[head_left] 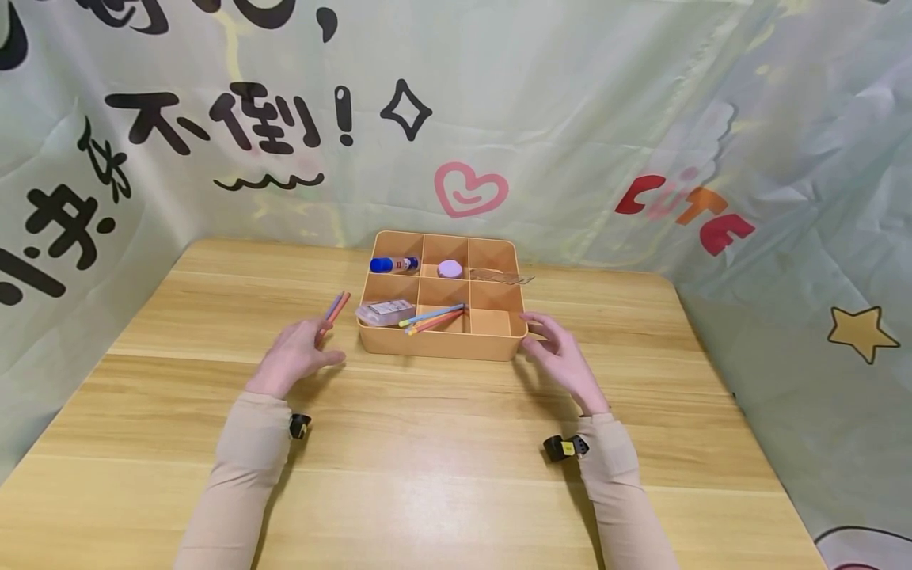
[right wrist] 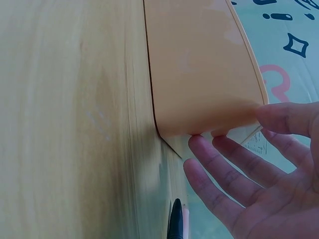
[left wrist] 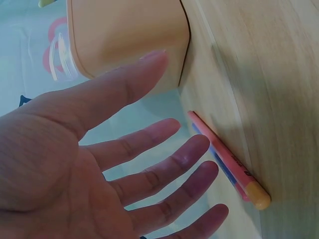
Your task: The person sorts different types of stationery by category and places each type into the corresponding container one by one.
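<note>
Left of a tan six-compartment organizer box [head_left: 442, 347], my left hand [head_left: 295, 356] hovers near two slim markers. The left wrist view shows its fingers spread and relaxed, holding nothing. One marker [left wrist: 229, 157] is pinkish red with an orange end; a bluish one [left wrist: 224, 169] lies close against it on the table. At the box's front right corner, my right hand [head_left: 559, 360] rests its thumb by the rim, with fingertips against the outer side. Its fingers [right wrist: 224, 167] are loosely bent in the right wrist view.
Inside the box are a blue-capped glue stick [head_left: 394, 264], a round purple item [head_left: 450, 269], a clear strip [head_left: 502, 277], a translucent case [head_left: 386, 312] and several colored markers [head_left: 436, 318]. A dark pen-like tip [right wrist: 175, 219] shows below my right hand. Printed cloth [head_left: 570, 119] hangs behind the table.
</note>
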The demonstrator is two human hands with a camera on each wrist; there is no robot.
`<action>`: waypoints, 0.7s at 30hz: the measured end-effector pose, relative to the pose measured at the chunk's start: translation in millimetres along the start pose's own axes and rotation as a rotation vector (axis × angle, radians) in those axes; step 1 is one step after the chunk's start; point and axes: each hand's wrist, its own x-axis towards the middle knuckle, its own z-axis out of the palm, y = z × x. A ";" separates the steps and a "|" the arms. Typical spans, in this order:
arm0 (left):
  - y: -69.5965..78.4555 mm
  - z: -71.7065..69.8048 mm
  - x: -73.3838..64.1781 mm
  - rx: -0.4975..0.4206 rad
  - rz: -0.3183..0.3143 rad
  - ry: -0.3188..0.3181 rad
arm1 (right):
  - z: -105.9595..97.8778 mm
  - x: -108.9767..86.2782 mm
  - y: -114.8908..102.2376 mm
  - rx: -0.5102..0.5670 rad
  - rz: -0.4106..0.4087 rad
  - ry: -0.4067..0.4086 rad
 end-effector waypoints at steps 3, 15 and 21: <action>-0.3 0.9 0.1 0.001 0.010 0.005 | 0.5 0.5 0.7 -0.009 -0.001 0.002; -2.2 2.2 1.1 -0.010 0.005 -0.003 | 0.4 0.0 2.1 0.002 0.012 0.001; -2.8 2.3 1.0 -0.008 -0.003 -0.020 | 0.4 0.0 1.4 0.001 0.013 0.007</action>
